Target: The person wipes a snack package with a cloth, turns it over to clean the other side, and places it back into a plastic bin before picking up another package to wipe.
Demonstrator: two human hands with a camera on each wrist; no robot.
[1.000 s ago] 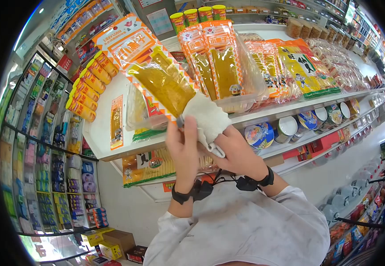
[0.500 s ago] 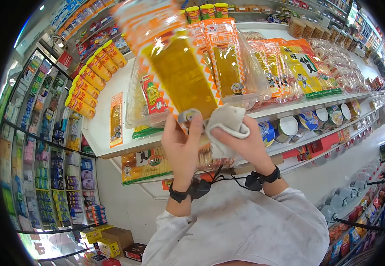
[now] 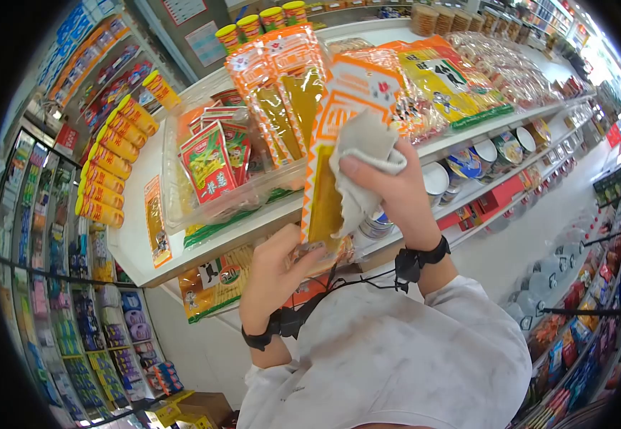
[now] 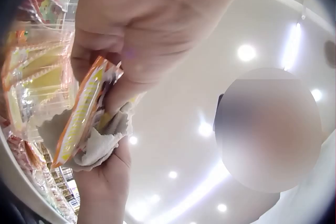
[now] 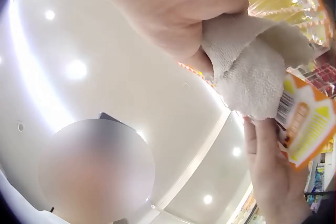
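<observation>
My left hand (image 3: 275, 268) pinches the bottom end of an orange-edged snack packet (image 3: 316, 196) between thumb and fingers, holding it tilted above the shelf's front edge. A crumpled off-white cloth (image 3: 364, 146) lies over the packet's right side, gripped by my right hand (image 3: 393, 189) with the thumb on top. In the left wrist view the packet (image 4: 84, 113) appears nearly edge-on, with the cloth (image 4: 97, 148) behind it and on both sides. From the right wrist, the cloth (image 5: 252, 71) covers part of the packet's printed back (image 5: 307, 124).
On the white shelf (image 3: 135, 247) a clear plastic tub (image 3: 174, 214) holds red-green sachets (image 3: 210, 164) and similar orange packets (image 3: 275, 93). One small packet (image 3: 157, 222) lies left of it. Yellow canisters (image 3: 110, 161) line the left edge; large yellow bags (image 3: 446, 82) lie to the right.
The packet has swung from leaning left to leaning right and turned narrower to the head view. The cloth has moved from its bottom corner up along its side. The head view has shifted.
</observation>
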